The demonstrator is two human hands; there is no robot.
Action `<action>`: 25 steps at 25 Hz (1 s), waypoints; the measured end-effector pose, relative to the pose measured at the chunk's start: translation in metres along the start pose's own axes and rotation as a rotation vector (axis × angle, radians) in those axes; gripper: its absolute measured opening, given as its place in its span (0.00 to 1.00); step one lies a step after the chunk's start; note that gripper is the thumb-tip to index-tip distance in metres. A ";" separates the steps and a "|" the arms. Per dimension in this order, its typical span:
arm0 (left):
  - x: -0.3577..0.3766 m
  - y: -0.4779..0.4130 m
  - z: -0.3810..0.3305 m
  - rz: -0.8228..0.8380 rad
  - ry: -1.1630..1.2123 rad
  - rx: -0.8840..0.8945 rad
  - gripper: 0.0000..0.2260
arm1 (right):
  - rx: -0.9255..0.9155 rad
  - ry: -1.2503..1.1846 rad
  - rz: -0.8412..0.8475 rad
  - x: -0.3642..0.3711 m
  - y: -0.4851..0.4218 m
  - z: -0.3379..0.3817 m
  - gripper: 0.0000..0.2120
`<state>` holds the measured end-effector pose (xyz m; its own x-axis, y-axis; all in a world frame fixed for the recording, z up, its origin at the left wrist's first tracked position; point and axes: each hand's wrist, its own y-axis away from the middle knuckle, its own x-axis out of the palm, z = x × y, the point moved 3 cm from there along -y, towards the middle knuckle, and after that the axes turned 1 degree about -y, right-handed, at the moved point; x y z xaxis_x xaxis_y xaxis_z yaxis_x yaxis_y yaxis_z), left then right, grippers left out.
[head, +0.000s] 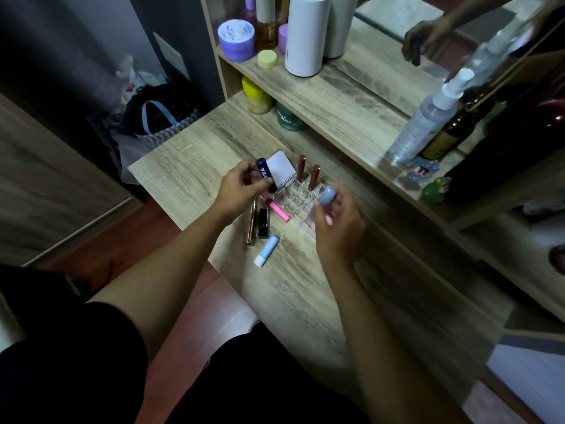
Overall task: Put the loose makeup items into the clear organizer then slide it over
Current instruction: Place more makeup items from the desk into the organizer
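Clear organizer (301, 198): transparent plastic grid of small square cells, at the centre of the frame on our wood-grain surface (189, 166). Two slim copper-brown tubes (314, 177) stand upright in its far cells; a white card-like box (282, 168) leans at its left corner.

Left hand (241, 186): grip closed round a dark blue cylindrical stick (265, 174) with white lettering, held at the organizer's left edge, partly covering the white box.

Right hand (337, 221): grip closed round a small bottle with a rounded pale blue cap (327, 195) and pinkish body, held over the organizer's right side and hiding its near corner.

Loose items, just below the organizer: glossy pink tube (279, 211), lying slantwise; black rectangular lipstick case (263, 223); thin metallic gold pencil (252, 223); light blue stick with white end (267, 250), lowest of the group.

Surroundings: upper centre, shelf with a tall white cylinder (305, 35), a purple jar (236, 39) and a yellow round lid (267, 58). Upper right, a mirror; below it a frosted spray bottle (428, 117), a dark amber bottle (449, 133) and a small green figurine (436, 188). Left of centre, a bag (159, 117) on the floor.
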<state>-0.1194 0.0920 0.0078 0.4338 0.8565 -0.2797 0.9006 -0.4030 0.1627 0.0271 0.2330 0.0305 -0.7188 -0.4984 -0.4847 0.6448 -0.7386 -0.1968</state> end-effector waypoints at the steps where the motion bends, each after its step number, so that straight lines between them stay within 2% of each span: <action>1: 0.007 -0.003 -0.004 0.046 -0.023 0.000 0.08 | -0.012 -0.027 -0.042 -0.004 -0.011 0.003 0.15; 4: 0.024 -0.012 -0.010 0.065 -0.159 0.008 0.11 | -0.004 -0.047 -0.038 -0.012 -0.035 0.001 0.15; 9: 0.033 -0.023 -0.006 0.048 -0.279 0.011 0.13 | 0.030 -0.020 0.108 -0.005 -0.050 -0.008 0.12; 15: 0.039 -0.028 -0.003 0.097 -0.464 0.115 0.11 | 0.053 0.007 0.217 0.004 -0.060 -0.013 0.10; 21: 0.042 -0.030 -0.003 0.111 -0.492 0.139 0.08 | 0.099 0.116 0.354 0.011 -0.068 -0.020 0.10; 25: 0.044 -0.031 -0.007 0.159 -0.519 0.105 0.14 | 0.102 0.163 0.428 0.014 -0.070 -0.017 0.07</action>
<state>-0.1285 0.1448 -0.0032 0.4965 0.5219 -0.6936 0.8095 -0.5669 0.1529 -0.0237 0.2857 0.0233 -0.3381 -0.6963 -0.6332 0.8396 -0.5271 0.1313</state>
